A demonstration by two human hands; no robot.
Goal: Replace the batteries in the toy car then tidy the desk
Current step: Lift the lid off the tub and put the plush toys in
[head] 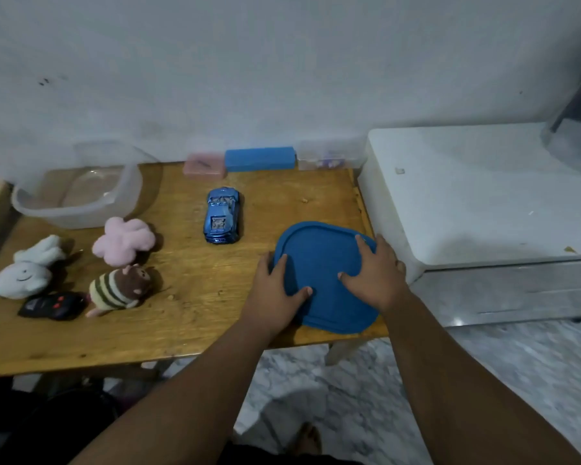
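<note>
I judge the work to be in its tidying part, though I cannot tell from here whether the batteries are changed. My left hand (pixel 275 290) and right hand (pixel 376 276) both lie flat with fingers spread on the blue lid (pixel 329 280) at the near right of the desk (pixel 188 330), not gripping it. The toy car (pixel 222 215) sits upright on its wheels in the middle of the desk, shiny blue, closed up, nose pointing near. Still loose at the left are three soft toys (pixel 123 241), a black remote (pixel 52 305) and the open clear tub (pixel 78 196), which the lid probably belongs to.
</note>
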